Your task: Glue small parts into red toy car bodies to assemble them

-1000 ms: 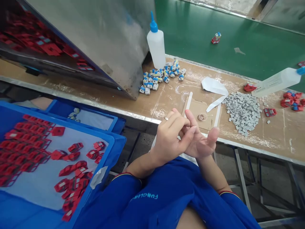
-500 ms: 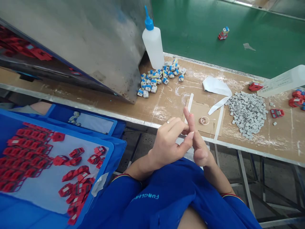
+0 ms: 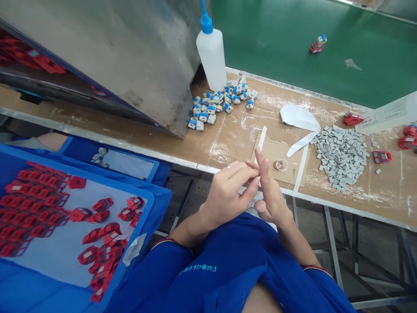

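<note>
**Two bare hands meeting just short of a cardboard sheet [image 3: 275,150] on a workbench [image 3: 228,145]**

The sheet lay at the bench's near edge. Beyond it ran a green conveyor belt [image 3: 270,39]; to its left, nearer the person, stood a blue crate [image 3: 148,213] of red plastic parts [image 3: 32,193]. Also left of the sheet were a squeeze bottle [image 3: 211,56] and a pile of blue-and-white components [image 3: 215,106]; to its right lay a heap of grey pieces [image 3: 340,158]. On the sheet lay a small coil [image 3: 280,164], material unclear, and a white strip [image 3: 262,138], its long axis pointing toward the hands. The right hand [image 3: 272,200], nearer the coil, was partly closed, its index finger [image 3: 260,163] raised; the coil lay ahead and to its right, untouched. The half-closed left hand [image 3: 224,198] pressed its fingertips [image 3: 254,171] against that finger. No held object showed; anything tiny between the fingers could not be told.
</note>
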`<state>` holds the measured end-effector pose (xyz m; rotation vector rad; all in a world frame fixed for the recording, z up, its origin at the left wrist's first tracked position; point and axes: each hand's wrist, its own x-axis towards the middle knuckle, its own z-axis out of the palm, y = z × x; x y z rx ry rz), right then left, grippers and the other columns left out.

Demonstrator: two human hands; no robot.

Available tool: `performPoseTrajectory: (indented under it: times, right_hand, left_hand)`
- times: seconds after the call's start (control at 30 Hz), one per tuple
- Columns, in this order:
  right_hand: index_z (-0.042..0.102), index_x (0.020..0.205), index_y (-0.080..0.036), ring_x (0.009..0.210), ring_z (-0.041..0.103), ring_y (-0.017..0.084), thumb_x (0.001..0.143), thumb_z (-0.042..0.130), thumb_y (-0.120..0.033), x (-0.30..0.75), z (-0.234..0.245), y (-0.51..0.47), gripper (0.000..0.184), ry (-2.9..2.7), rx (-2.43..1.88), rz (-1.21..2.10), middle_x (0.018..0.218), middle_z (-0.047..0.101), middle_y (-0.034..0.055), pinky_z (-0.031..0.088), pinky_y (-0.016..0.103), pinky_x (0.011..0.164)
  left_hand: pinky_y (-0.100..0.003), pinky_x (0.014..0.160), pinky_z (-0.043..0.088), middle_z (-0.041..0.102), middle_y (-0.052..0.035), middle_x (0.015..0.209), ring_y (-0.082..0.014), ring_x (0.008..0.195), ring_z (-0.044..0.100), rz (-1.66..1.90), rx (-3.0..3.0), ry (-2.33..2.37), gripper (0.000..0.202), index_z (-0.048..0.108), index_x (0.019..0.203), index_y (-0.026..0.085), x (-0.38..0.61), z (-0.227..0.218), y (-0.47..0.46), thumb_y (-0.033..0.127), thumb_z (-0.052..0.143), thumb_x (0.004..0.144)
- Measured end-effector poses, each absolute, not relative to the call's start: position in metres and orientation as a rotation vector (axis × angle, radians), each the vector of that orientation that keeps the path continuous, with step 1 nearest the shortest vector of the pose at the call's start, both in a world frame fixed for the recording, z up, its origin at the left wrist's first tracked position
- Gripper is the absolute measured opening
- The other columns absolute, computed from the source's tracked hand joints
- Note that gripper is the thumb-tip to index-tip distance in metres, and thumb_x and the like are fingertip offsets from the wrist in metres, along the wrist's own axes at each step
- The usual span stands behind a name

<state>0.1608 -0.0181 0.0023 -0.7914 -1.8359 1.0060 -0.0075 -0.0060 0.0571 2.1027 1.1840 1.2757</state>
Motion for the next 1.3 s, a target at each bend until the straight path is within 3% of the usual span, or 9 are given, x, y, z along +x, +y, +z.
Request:
performPoseTrajectory:
  times: [0.13,0.3,0.43,0.63,0.83,0.93,1.03,1.13,1.3]
  right_hand:
    - [0.029,0.172,-0.054,0.153,0.058,0.036,0.103,0.046,-0.080,0.168,0.001,-0.016,0.075,-1.832,-0.784,0.996,0.186,0.029,0.0018,0.047,0.063,0.127]
    - [0.066,0.151,-0.045,0.156,0.052,0.041,0.092,0.049,-0.093,0.175,-0.005,-0.017,0.078,-1.808,-0.909,1.013,0.177,0.044,0.0049,0.045,0.070,0.125]
    - [0.065,0.151,-0.049,0.151,0.056,0.039,0.096,0.052,-0.087,0.176,-0.008,-0.019,0.068,-1.765,-0.836,0.958,0.171,0.048,0.0041,0.051,0.068,0.121]
    - [0.073,0.143,-0.044,0.131,0.070,0.037,0.090,0.047,-0.095,0.177,-0.009,-0.017,0.078,-1.793,-0.882,1.030,0.161,0.058,0.0085,0.060,0.065,0.109]
    - [0.048,0.167,-0.043,0.127,0.075,0.033,0.109,0.048,-0.067,0.173,-0.004,-0.018,0.063,-1.792,-0.689,0.814,0.154,0.066,0.0124,0.065,0.056,0.103]
    - [0.054,0.164,-0.037,0.119,0.078,0.033,0.110,0.047,-0.063,0.173,-0.007,-0.025,0.061,-1.756,-0.685,0.940,0.140,0.075,0.0138,0.069,0.049,0.093]
    - [0.070,0.148,-0.031,0.101,0.082,0.031,0.110,0.047,-0.062,0.176,-0.016,-0.026,0.054,-1.640,-0.734,1.081,0.120,0.081,0.0132,0.070,0.046,0.084]
    - [0.081,0.096,-0.026,0.085,0.080,0.025,0.102,0.073,-0.037,0.177,-0.027,-0.018,0.015,-1.622,-0.891,1.032,0.094,0.081,0.0075,0.068,0.036,0.073]
    - [0.075,0.076,-0.022,0.071,0.075,0.023,0.092,0.082,-0.042,0.177,-0.047,-0.008,0.027,-1.621,-1.081,1.074,0.077,0.075,0.0062,0.065,0.031,0.061]
  left_hand:
    - [-0.024,0.075,0.060,0.082,-0.0037,0.096,-0.0122,0.083,0.074,1.413,1.907,1.100,0.014,0.074,0.111,0.018,-0.014,0.060,-0.003,0.011,0.075,0.099]
    - [-0.029,0.082,0.065,0.084,-0.0060,0.104,-0.0167,0.092,0.080,1.432,1.760,0.929,0.019,0.077,0.116,0.021,-0.018,0.060,-0.002,0.015,0.079,0.098]
    - [-0.030,0.082,0.066,0.084,-0.0056,0.102,-0.0174,0.093,0.079,1.488,1.706,0.891,0.016,0.078,0.111,0.023,-0.017,0.057,-0.002,0.017,0.080,0.097]
    - [-0.031,0.079,0.067,0.084,-0.0058,0.099,-0.0182,0.089,0.081,1.485,1.720,0.923,0.010,0.078,0.107,0.023,-0.018,0.056,-0.002,0.020,0.080,0.098]
    - [-0.026,0.080,0.067,0.085,-0.0045,0.100,-0.0162,0.091,0.082,1.534,1.799,0.942,0.013,0.076,0.104,0.021,-0.019,0.056,0.000,0.011,0.079,0.096]
    - [-0.029,0.072,0.068,0.082,-0.0024,0.092,-0.0174,0.082,0.081,1.454,1.802,0.940,0.010,0.073,0.098,0.023,-0.022,0.059,0.001,0.014,0.076,0.099]
    - [-0.032,0.066,0.067,0.079,-0.0008,0.083,-0.0184,0.072,0.078,1.309,1.856,0.925,0.013,0.069,0.094,0.025,-0.035,0.058,0.003,0.015,0.073,0.100]
    - [-0.029,0.059,0.062,0.078,0.0021,0.078,-0.0156,0.066,0.074,1.466,1.816,1.266,0.013,0.070,0.089,0.026,-0.074,0.050,0.015,0.024,0.073,0.101]
    - [-0.030,0.070,0.058,0.075,-0.0017,0.082,-0.0151,0.073,0.069,1.925,1.369,1.863,0.014,0.065,0.090,0.020,-0.192,0.046,0.079,0.025,0.064,0.103]
